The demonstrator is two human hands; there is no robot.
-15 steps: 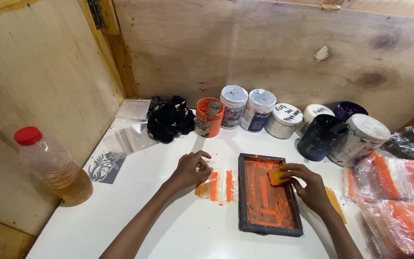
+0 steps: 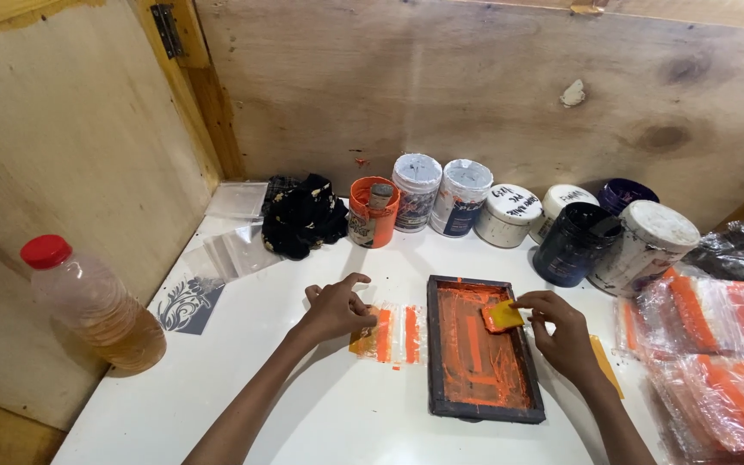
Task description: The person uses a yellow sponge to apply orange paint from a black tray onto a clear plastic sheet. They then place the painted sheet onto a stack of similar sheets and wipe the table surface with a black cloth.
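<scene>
the scene is brightly and evenly lit from above, with warm tones on the plywood walls (image 2: pixel 475 77). the white table (image 2: pixel 346 413) shows no harsh glare. soft shadows fall beneath the left hand (image 2: pixel 335 310) and beside the bottle (image 2: pixel 92 301). focus is sharp at centre; wide-angle bending curves the edges (most at the left wall), and the plastic packets (image 2: pixel 716 353) at the right gleam faintly.

yellow squeegee (image 2: pixel 503 316) tilted on orange-inked dark frame (image 2: pixel 482 348) | striped clear bag (image 2: pixel 389 334) flat beside it
</scene>
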